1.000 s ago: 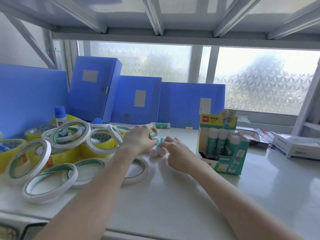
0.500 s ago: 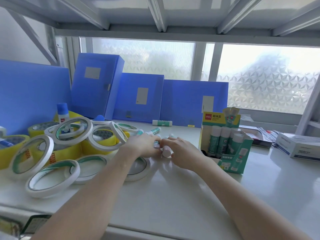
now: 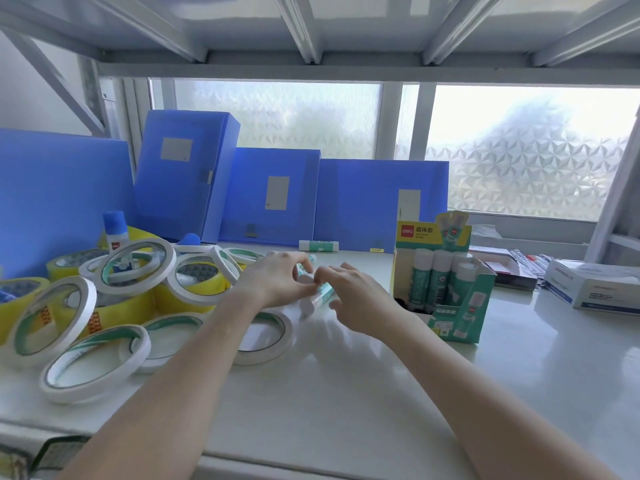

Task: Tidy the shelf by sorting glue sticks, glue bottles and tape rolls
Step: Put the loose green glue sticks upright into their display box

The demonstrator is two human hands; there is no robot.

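While both hands pinch the glue stick (image 3: 320, 295), long axis toward 7 o'clock, I note the display box (image 3: 460, 306) at 3 o'clock, nearer my right hand (image 3: 360, 299); left hand (image 3: 280, 282) closed too.

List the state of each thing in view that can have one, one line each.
Left hand: closed on loose glue sticks.
Right hand: fingers on the same glue sticks.
Display box: open, sticks standing inside.
Lone glue stick: lying flat, capped.
Glue bottle: upright, capped.
Tape rolls: piled, unsorted.
File boxes: upright, closed.
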